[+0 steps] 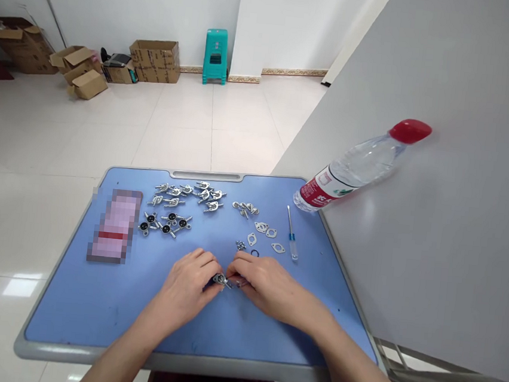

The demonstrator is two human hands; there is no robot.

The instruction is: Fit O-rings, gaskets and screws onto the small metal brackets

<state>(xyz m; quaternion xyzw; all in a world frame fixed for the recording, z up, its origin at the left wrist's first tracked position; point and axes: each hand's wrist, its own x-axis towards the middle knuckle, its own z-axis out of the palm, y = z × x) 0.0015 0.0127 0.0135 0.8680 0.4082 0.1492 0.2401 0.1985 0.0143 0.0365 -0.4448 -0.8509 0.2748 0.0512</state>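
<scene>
Near the front middle of the blue table, my left hand (190,281) is closed round a small metal valve-like fitting (220,279) with an oval flange and a short stem. Close against it, my right hand (268,282) is pinched on a small, partly see-through, reddish thing (240,283), mostly hidden by the fingers. Just beyond the right fingertips lie a black rubber ring (254,253) and a little heap of screws (241,245). Flat oval metal plates (271,233) with holes are scattered behind them. A screwdriver (292,240) with a clear and blue handle lies to the right.
Several flanged metal fittings (186,191) stand at the back, with black-centred metal parts (166,229) before them. Small round-headed metal pieces (246,208) lie farther right. A blurred pink phone-like slab (116,226) is at left. A water bottle (350,170) stands by the grey partition (449,222).
</scene>
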